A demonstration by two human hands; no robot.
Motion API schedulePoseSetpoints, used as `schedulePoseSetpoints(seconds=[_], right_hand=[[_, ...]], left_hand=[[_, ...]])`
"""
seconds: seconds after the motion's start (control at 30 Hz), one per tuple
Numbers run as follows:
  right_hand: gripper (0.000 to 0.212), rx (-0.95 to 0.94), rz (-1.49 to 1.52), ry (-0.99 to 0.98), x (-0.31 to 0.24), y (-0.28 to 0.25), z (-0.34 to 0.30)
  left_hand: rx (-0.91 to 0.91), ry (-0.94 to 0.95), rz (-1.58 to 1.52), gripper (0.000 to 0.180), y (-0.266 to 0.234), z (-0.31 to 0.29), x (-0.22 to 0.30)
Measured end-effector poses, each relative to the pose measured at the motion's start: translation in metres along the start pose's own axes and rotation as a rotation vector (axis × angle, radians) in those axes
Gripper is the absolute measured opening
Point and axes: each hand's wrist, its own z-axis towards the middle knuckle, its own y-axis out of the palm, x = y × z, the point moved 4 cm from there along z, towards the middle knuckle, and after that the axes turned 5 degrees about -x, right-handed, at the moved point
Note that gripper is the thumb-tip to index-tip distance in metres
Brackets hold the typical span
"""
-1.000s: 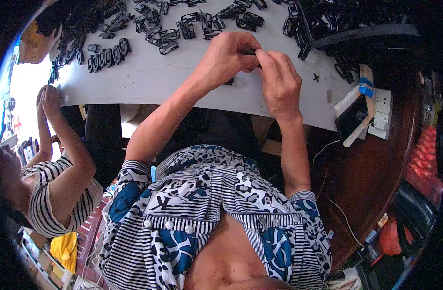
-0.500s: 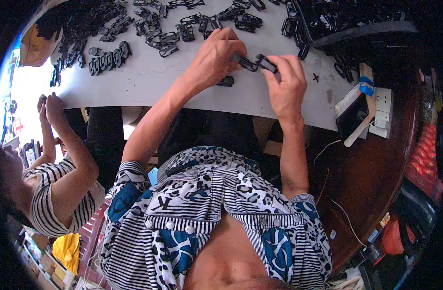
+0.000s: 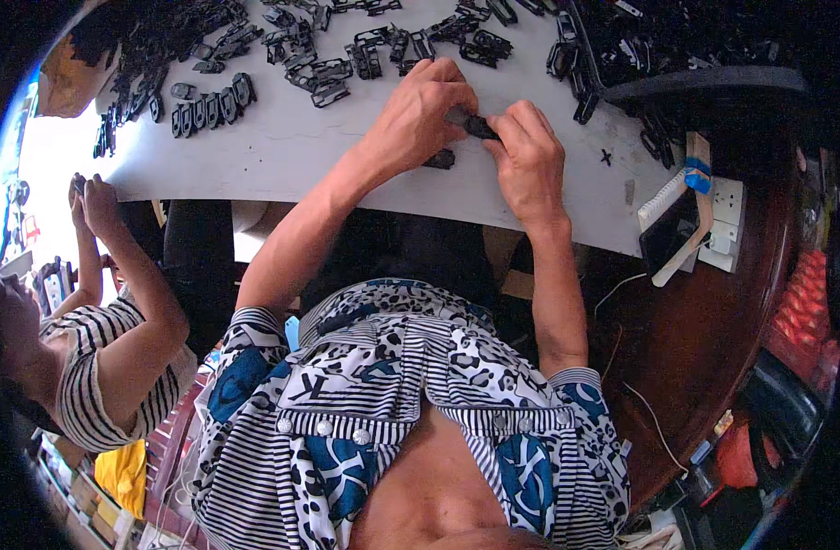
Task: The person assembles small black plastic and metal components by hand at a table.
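Above the white table, my left hand (image 3: pixel 427 112) pinches one end of a small, dark, elongated plastic part (image 3: pixel 470 121). My right hand (image 3: pixel 530 158) grips its other end, fingertips pressed close. Two pieces seem to meet here, though the fingers cover the joint. Just below my left fingers another short black plastic piece (image 3: pixel 441 159) lies on the table. Beyond my hands are loose black frame-shaped parts (image 3: pixel 365 60), scattered singly and in clumps.
A neat row of black pieces (image 3: pixel 214 108) lies to the left. At the far right sits a black tray (image 3: pixel 704 81) holding small dark parts. A tablet-like screen on a stand (image 3: pixel 677 225) and a power strip (image 3: pixel 727 215) are at right. A co-worker's hands (image 3: pixel 94 202) work at left.
My right hand has moved left, bringing its black frame-shaped piece against the piece in my left hand. The gap between the two pieces has closed.
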Motion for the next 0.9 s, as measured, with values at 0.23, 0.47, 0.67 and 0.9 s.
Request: schedulePoseSetpoints(seconds=[0.23, 0.47, 0.67, 0.9], right_hand=[[0.017, -0.086, 0.092, 0.032, -0.013, 0.008, 0.006], [0.02, -0.14, 0.1, -0.033, -0.007, 0.005, 0.036], [0.026, -0.059, -0.044, -0.005, 0.026, -0.008, 0.063], [0.028, -0.021, -0.183, -0.082, 0.036, 0.009, 0.077]], left_hand=[[0.117, -0.221, -0.138, 0.024, -0.032, -0.029, -0.016], [0.294, -0.261, 0.182, 0.024, -0.044, -0.033, -0.023], [0.259, -0.103, 0.495, 0.017, -0.025, -0.009, -0.019], [0.176, -0.195, 0.258, 0.018, -0.025, 0.004, -0.01]])
